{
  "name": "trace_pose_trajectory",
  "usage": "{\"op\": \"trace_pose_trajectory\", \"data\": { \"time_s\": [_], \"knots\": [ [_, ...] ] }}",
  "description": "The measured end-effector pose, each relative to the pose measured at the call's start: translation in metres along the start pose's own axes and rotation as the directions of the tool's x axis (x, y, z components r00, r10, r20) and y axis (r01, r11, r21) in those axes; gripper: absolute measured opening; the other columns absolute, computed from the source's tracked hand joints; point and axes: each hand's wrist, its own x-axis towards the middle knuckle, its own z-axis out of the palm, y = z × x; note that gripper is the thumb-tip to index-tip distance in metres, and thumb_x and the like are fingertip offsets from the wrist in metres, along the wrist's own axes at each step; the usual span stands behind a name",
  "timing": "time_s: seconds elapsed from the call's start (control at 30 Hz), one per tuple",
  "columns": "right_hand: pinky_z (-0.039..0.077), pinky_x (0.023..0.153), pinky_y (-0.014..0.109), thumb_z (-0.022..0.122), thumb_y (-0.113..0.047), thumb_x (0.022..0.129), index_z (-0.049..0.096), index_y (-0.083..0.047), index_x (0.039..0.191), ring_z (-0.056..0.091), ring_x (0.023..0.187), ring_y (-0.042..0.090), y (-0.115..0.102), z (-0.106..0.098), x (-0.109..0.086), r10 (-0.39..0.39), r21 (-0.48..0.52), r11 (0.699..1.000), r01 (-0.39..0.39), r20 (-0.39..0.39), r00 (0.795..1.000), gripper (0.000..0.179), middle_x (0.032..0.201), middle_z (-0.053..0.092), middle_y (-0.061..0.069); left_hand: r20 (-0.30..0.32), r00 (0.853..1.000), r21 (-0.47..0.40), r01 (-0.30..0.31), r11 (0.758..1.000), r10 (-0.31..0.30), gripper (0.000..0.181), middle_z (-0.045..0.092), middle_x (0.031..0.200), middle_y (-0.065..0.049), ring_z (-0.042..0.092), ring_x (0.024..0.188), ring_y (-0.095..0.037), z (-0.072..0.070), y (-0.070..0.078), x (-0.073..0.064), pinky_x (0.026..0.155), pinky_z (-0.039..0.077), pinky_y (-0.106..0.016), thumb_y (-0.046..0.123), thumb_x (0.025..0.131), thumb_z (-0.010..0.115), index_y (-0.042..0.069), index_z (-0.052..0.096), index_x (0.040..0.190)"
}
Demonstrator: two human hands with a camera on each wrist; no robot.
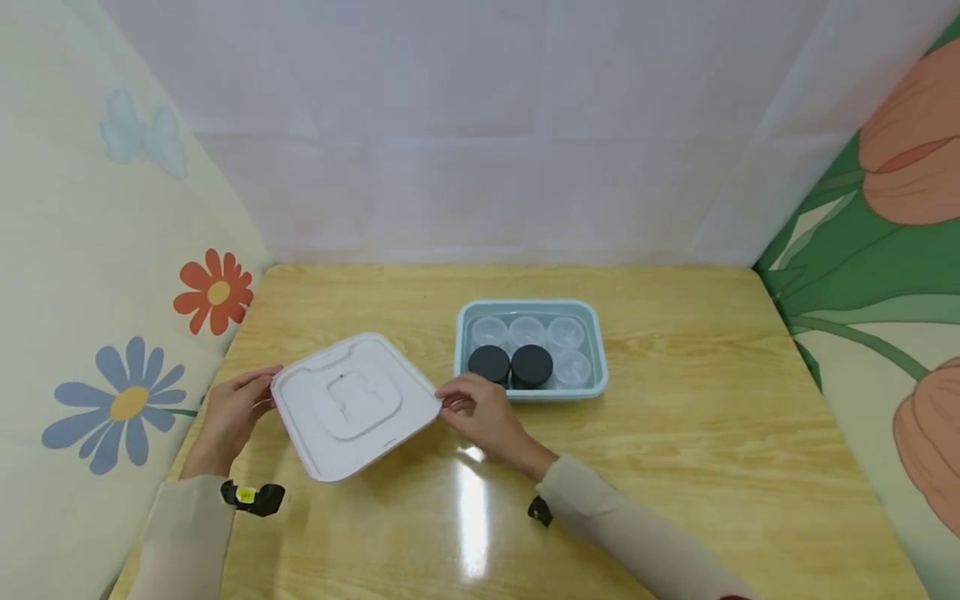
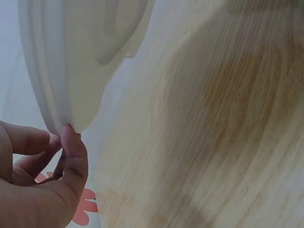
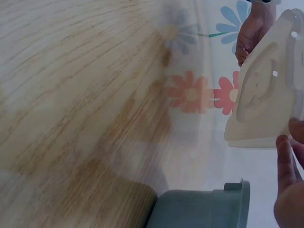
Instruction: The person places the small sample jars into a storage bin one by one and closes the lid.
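Observation:
A white, roughly square plastic lid [image 1: 300, 400] with rounded corners and a raised centre is held above the left part of the table, tilted. My left hand [image 1: 228, 415] pinches its left corner between thumb and fingers; the left wrist view shows that grip on the lid's edge [image 2: 54, 71] up close. At the opposite corner, my right hand [image 1: 487, 417] pinches the lid between thumb and fingertips. Just beyond the right hand stands a light blue rectangular tub [image 1: 600, 350]. Inside it sit several clear round cups [image 1: 566, 332] and two containers with black tops [image 1: 532, 367].
The wood-patterned table [image 1: 697, 467] reaches back to a white cloth backdrop [image 1: 525, 167]. Flower-printed panels stand at the left [image 1: 90, 292] and right [image 1: 885, 292]. Each wrist wears a small black device, such as the left one [image 1: 255, 497].

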Motion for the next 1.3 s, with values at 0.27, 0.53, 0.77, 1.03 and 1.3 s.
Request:
{"op": "trace_pose_trajectory", "data": {
  "time_s": [0.27,0.53,0.77,1.03,1.3],
  "knots": [
    [0.057,0.074,0.023,0.070,0.008,0.080,0.068,0.008,0.097,0.069,0.084,0.031,0.017,-0.011,0.000,0.028,0.029,0.999,-0.026,-0.075,0.997,0.017,0.097,0.066,0.021,0.123,0.970,-0.232,-0.177,0.956,0.209,0.027,0.066,0.103,0.011,0.062,0.088,-0.002,0.008,0.000,0.000,0.076,0.053,-0.014,0.012,0.100,0.045,0.016,0.070,0.109],
    [0.058,0.074,0.029,0.067,0.008,0.082,0.069,0.010,0.095,0.069,0.085,0.034,-0.012,-0.031,-0.001,0.020,-0.027,0.999,-0.023,-0.100,0.995,0.013,0.094,0.068,0.024,0.020,0.930,-0.187,-0.357,0.915,0.367,0.033,0.066,0.104,0.009,0.066,0.085,-0.001,0.028,0.001,0.006,0.079,0.052,-0.014,0.009,0.093,0.057,0.000,0.061,0.124],
    [0.058,0.071,0.027,0.068,0.008,0.082,0.069,0.011,0.093,0.070,0.082,0.035,-0.014,-0.041,-0.005,0.050,-0.011,0.999,-0.052,-0.124,0.991,0.012,0.092,0.069,0.025,-0.122,0.878,-0.224,-0.478,0.849,0.462,0.024,0.068,0.099,0.005,0.066,0.091,-0.002,0.050,0.010,0.012,0.083,0.051,-0.014,0.006,0.092,0.058,0.000,0.069,0.113],
    [0.057,0.071,0.022,0.067,0.008,0.082,0.060,0.012,0.099,0.068,0.083,0.038,-0.015,-0.051,-0.010,0.142,0.009,0.990,-0.142,-0.136,0.981,0.019,0.093,0.067,0.027,-0.234,0.878,-0.315,-0.474,0.822,0.417,0.015,0.071,0.088,0.000,0.068,0.080,-0.008,0.077,0.027,0.026,0.074,0.055,-0.018,0.000,0.089,0.060,0.001,0.074,0.095],
    [0.057,0.066,0.024,0.065,0.010,0.083,0.054,0.011,0.104,0.068,0.076,0.040,0.015,-0.061,-0.016,0.124,0.016,0.992,-0.124,-0.179,0.976,0.023,0.088,0.067,0.028,-0.271,0.887,-0.259,-0.442,0.859,0.374,0.011,0.070,0.076,0.003,0.066,0.065,-0.006,0.103,0.044,0.039,0.064,0.055,-0.015,0.003,0.086,0.066,0.009,0.073,0.080]
  ]
}}
